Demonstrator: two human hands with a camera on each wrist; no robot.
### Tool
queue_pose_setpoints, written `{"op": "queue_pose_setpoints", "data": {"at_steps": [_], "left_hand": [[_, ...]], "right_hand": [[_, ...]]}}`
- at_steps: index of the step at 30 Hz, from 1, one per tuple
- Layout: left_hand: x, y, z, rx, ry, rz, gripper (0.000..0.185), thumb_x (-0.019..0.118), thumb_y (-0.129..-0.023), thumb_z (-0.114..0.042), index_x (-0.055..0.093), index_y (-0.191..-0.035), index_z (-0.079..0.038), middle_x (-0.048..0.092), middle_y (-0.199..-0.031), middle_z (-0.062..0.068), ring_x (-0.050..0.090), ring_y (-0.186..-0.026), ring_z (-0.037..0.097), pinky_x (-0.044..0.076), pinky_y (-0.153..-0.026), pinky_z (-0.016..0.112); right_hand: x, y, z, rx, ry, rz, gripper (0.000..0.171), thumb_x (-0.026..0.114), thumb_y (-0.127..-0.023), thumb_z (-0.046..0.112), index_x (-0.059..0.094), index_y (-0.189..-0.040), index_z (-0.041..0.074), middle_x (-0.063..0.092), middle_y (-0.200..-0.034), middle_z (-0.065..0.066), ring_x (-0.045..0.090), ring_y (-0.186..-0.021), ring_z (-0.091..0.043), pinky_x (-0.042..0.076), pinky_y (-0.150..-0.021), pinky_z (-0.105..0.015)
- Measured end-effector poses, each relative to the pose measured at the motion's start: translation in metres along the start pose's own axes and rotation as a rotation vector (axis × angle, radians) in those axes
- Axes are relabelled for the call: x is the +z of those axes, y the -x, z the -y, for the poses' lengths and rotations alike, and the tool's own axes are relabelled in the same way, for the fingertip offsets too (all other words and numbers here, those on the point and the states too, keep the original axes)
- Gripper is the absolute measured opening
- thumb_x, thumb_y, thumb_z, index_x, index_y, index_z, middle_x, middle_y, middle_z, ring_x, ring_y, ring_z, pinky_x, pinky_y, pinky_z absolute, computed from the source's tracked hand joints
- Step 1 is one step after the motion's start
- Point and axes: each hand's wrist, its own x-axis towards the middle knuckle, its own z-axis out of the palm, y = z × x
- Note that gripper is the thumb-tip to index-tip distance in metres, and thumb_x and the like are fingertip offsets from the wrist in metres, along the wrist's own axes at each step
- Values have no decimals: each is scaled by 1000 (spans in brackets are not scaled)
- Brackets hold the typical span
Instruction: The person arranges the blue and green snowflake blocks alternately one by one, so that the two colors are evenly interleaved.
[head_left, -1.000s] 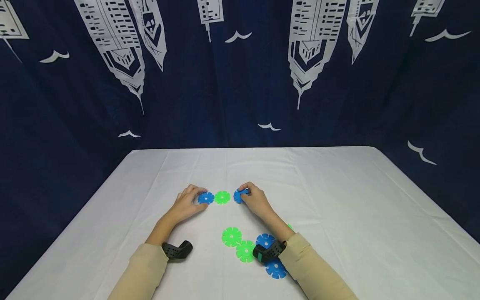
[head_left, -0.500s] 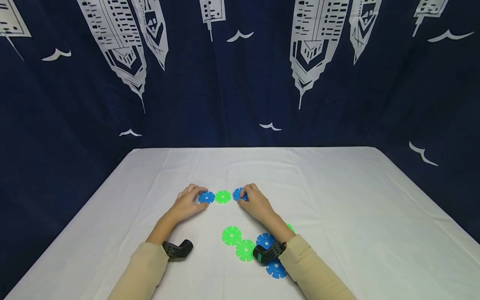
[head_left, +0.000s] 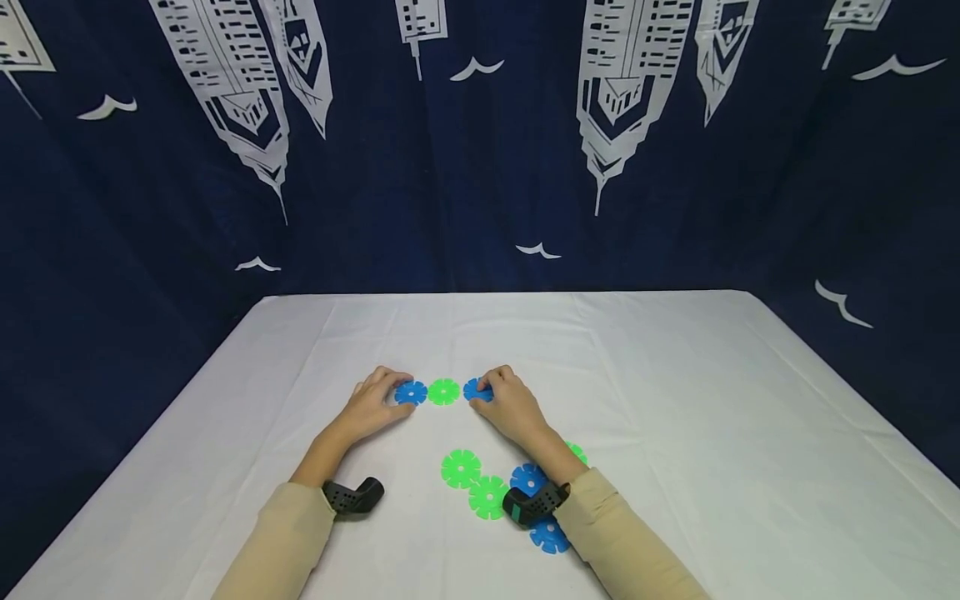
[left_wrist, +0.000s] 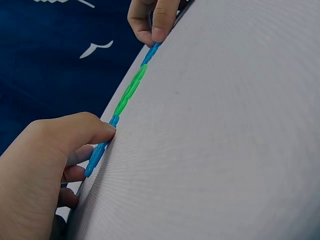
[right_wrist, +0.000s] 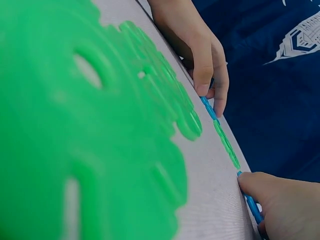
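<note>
Three flat plastic discs lie in a row on the surface (head_left: 675,400), which is covered with a smooth white cloth; each disc is round, with little slots cut all around its edge, like a flower. The left blue disc (head_left: 410,392) sits under the fingertips of the left hand (head_left: 371,407); the green disc (head_left: 443,392) lies between the two hands, edge to edge with its blue neighbours; the right blue disc (head_left: 476,389) sits under the fingertips of the right hand (head_left: 510,406). Both hands lie palm down with the fingers bent; the thumb and fingers of each hand pinch the edge of its blue disc, and from the left wrist the row looks thin and flat against the cloth. Both forearms in beige sleeves rest low on the surface, each with a black band at the wrist. Nearer the person than the hands, beside the right forearm, lie more discs of the same kind; a green one (head_left: 461,468), another green one (head_left: 488,497) and a blue one (head_left: 550,537). Behind the surface hangs a dark blue curtain (head_left: 480,167) with white buildings and birds.
</note>
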Motion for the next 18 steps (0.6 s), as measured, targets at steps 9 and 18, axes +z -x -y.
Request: {"op": "queue_pose_setpoints", "data": {"at_steps": [9, 18], "left_hand": [[0, 0, 0, 5, -5, 1, 48, 63, -78, -30, 55, -120, -9, 51, -112, 8, 48, -106, 24, 30, -82, 34], [1, -1, 0, -1, -13, 6, 48, 63, -79, -31, 55, -121, -10, 50, -114, 8, 47, -107, 24, 30, -83, 35]], "right_hand": [[1, 0, -2, -5, -14, -1, 23, 66, -82, 29, 59, -94, 11, 53, -110, -11, 56, -96, -25, 45, -82, -39], [0, 2, -2, -38, -20, -5, 21, 64, -83, 26, 61, -97, 11, 53, -110, -12, 56, -96, -27, 45, -82, -41]]}}
